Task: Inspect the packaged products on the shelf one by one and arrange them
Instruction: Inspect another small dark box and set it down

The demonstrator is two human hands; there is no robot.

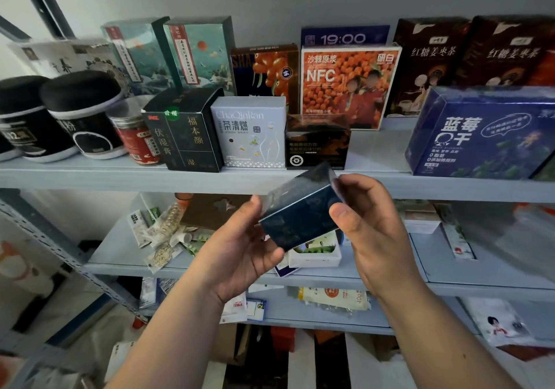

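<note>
Dark blue box [300,208] sits tilted between my two hands in front of the top shelf's [90,175] front edge, clear of it. My left hand [240,250] cups its lower end, my right hand [369,226] pinches the upper end, thumb on the near face. The pale shelf is crowded; bare board shows between the black-and-gold box [317,142] and the blueberry box [480,136].

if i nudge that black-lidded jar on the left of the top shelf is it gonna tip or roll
Tipping seems unlikely: the jar looks squat and stands upright on a wide base on the shelf. It is round, so once knocked over it could roll. Its close neighbours, another jar and a red-labelled jar, would probably block it sideways.
</note>
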